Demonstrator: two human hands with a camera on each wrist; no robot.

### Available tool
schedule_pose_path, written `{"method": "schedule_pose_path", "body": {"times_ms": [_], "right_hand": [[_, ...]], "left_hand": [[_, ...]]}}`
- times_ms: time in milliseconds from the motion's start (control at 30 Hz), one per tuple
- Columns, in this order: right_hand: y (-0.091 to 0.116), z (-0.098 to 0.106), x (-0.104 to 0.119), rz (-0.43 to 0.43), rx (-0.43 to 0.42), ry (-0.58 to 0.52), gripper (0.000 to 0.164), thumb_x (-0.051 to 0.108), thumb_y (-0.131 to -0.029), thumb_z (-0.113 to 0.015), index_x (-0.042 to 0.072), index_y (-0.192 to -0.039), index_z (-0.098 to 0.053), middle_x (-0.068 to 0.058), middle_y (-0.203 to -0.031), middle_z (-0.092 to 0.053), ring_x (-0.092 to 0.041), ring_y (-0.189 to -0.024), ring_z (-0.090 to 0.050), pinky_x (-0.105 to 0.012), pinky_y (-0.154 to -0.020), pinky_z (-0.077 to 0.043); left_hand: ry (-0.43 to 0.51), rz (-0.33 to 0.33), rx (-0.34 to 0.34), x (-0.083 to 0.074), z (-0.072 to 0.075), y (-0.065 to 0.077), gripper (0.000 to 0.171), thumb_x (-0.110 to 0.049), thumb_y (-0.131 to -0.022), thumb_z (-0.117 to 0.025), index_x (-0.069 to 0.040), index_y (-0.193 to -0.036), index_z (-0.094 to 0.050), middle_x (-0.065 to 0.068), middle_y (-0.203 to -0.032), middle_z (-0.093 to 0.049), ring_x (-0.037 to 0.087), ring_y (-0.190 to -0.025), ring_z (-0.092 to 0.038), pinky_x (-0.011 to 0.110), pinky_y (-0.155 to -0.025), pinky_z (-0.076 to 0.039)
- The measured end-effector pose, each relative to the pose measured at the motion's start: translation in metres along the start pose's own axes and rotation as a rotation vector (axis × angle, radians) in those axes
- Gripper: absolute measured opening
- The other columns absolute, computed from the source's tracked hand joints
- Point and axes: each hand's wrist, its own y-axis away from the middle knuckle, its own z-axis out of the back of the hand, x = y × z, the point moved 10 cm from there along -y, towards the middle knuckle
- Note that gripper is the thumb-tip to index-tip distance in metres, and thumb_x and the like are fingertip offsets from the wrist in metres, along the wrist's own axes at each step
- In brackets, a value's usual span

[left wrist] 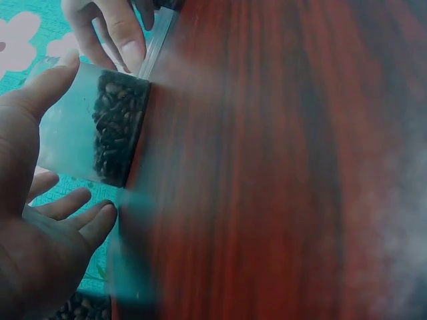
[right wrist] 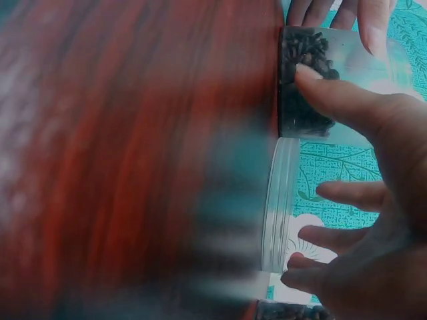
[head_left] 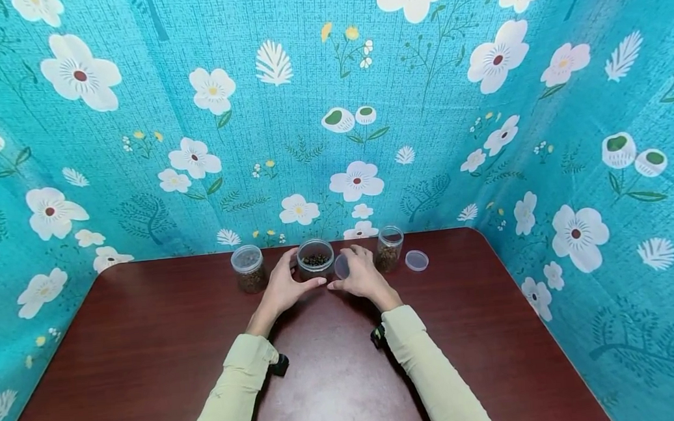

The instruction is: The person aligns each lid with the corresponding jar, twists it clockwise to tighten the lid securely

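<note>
A clear open jar (head_left: 315, 250) partly filled with dark bean-like pieces stands near the table's back edge. My left hand (head_left: 286, 284) is at its left side; the left wrist view shows the thumb (left wrist: 55, 83) overlapping the jar and the other fingers spread apart from it. On the table right of the jar lies a clear round lid (right wrist: 281, 207). My right hand (head_left: 366, 277) is over and beside that lid with its fingers loosely extended, the thumb (right wrist: 333, 93) in front of the jar.
Left of the hands stands a jar (head_left: 250, 275) with dark contents and a translucent top. To the right is a taller open jar (head_left: 388, 256) with brown contents, and another clear lid (head_left: 417, 260) lies beside it. A flowered turquoise cloth (head_left: 306, 108) hangs behind the table (head_left: 159, 353).
</note>
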Motion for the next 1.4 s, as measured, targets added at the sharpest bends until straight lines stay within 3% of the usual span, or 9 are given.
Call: {"method": "schedule_pose_path", "body": {"times_ms": [267,500,800,1100,1400], "right_hand": [[-0.008,0.002,-0.002,-0.030,-0.005,0.041,0.091,0.032,-0.084,-0.089,0.001,-0.156,-0.044,-0.032,-0.161,-0.039,-0.054,-0.151,-0.032,-0.063,-0.120,-0.037],[-0.009,0.002,-0.002,-0.054,0.010,0.064,0.088,0.030,-0.087,-0.086,-0.001,-0.158,-0.043,-0.032,-0.160,-0.040,-0.054,-0.150,-0.035,-0.061,-0.120,-0.039],[-0.011,0.002,-0.001,-0.088,0.037,0.074,0.102,0.034,-0.087,-0.087,0.000,-0.163,-0.029,-0.032,-0.157,-0.043,-0.053,-0.143,-0.044,-0.059,-0.114,-0.045],[-0.011,0.000,0.000,-0.085,0.074,0.182,0.088,0.035,-0.084,-0.089,-0.003,-0.152,-0.046,-0.026,-0.143,-0.058,-0.047,-0.131,-0.053,-0.054,-0.110,-0.048],[-0.011,0.001,0.002,-0.058,0.076,0.207,0.075,0.033,-0.081,-0.091,-0.003,-0.138,-0.058,-0.021,-0.127,-0.065,-0.039,-0.116,-0.055,-0.050,-0.104,-0.048]], "left_hand": [[0.022,0.032,0.006,-0.002,-0.003,-0.005,0.101,-0.038,-0.082,-0.092,-0.009,-0.160,-0.036,0.018,-0.156,-0.051,0.034,-0.147,-0.052,0.050,-0.120,-0.044],[0.012,0.028,-0.006,-0.003,-0.004,-0.008,0.099,-0.035,-0.080,-0.094,-0.010,-0.159,-0.039,0.016,-0.153,-0.055,0.033,-0.142,-0.056,0.051,-0.116,-0.048],[0.016,0.038,-0.002,-0.003,-0.005,-0.011,0.100,-0.039,-0.077,-0.095,-0.014,-0.158,-0.041,0.012,-0.149,-0.060,0.031,-0.140,-0.057,0.054,-0.115,-0.047],[0.027,0.035,0.008,-0.004,-0.005,-0.012,0.096,-0.038,-0.078,-0.095,-0.015,-0.156,-0.044,0.012,-0.149,-0.060,0.031,-0.140,-0.057,0.054,-0.115,-0.047],[0.011,0.049,0.001,-0.005,-0.004,-0.011,0.096,-0.037,-0.077,-0.095,-0.013,-0.156,-0.045,0.012,-0.149,-0.060,0.030,-0.140,-0.057,0.052,-0.115,-0.047]]}}
